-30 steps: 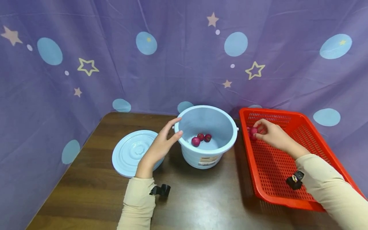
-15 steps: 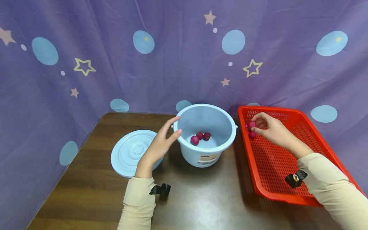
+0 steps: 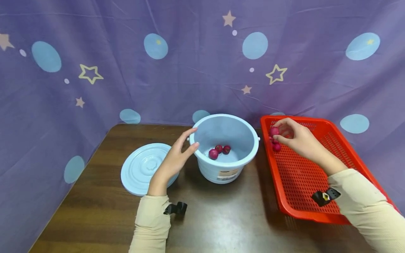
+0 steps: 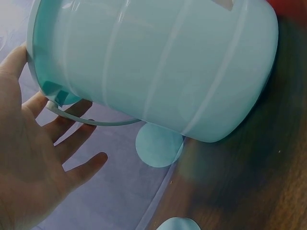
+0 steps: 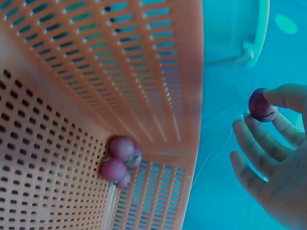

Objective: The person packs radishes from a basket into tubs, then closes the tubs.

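Over the last second a small red fruit, pinched in the right hand, has been lifted from the red basket toward the blue bucket, whose rim is steadied by the left hand, fingers straight.

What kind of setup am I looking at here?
Probably a staged recording booth, not a home: a purple star-print curtain wraps a wooden table that holds only a blue bucket, its lid and a red basket.
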The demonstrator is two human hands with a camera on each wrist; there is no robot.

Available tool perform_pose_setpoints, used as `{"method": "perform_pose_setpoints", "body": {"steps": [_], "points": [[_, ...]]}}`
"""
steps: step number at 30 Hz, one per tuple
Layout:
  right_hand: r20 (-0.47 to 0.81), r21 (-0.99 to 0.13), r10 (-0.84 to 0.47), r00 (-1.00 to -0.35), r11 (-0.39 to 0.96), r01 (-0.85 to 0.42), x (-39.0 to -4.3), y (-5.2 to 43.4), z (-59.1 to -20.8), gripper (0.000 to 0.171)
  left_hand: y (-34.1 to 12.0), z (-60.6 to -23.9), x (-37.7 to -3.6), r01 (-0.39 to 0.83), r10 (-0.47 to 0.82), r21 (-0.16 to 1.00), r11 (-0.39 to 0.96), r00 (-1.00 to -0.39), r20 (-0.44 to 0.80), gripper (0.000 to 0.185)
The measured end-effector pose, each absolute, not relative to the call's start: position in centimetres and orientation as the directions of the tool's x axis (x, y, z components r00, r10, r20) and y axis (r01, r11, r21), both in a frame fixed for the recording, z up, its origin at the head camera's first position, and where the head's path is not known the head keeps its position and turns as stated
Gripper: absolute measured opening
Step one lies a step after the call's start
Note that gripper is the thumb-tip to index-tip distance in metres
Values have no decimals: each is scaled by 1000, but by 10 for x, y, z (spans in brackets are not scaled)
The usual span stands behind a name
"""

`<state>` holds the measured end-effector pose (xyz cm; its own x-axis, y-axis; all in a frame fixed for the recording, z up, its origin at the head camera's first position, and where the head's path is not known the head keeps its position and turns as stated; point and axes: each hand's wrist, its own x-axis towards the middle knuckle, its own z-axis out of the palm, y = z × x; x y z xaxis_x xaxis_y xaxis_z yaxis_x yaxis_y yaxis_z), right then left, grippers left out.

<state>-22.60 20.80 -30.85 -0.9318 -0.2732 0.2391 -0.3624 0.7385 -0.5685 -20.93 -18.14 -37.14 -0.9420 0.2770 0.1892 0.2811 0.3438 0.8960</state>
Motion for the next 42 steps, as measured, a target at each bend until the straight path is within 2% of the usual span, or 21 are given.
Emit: {"method": "perform_pose_setpoints", "body": {"steps": [8,24,32,38,42], "points": [[258,-602,-302,-918,693,-397,-219,196,-301,28,-180,-364,-206,261,290,905,336,-943,164,55],[329,-600,-407,-852,607,-521,-210,161,-296,30,-181,-370,-209,246,277,904,350,-949,150,56],[284,-586,-522,-804,570,-576,-205,143,-297,28,-174,-340,-191,240,289,904,354,-947,138,56],[238,-576,-605,-760,542,-612,-205,135,-300,30,-175,-339,-189,243,283,906,346,-948,146,55],[226,-570,-619,-752,542,-618,-205,135,-300,29,-174,-339,-189,243,284,906,348,-948,145,55]]}}
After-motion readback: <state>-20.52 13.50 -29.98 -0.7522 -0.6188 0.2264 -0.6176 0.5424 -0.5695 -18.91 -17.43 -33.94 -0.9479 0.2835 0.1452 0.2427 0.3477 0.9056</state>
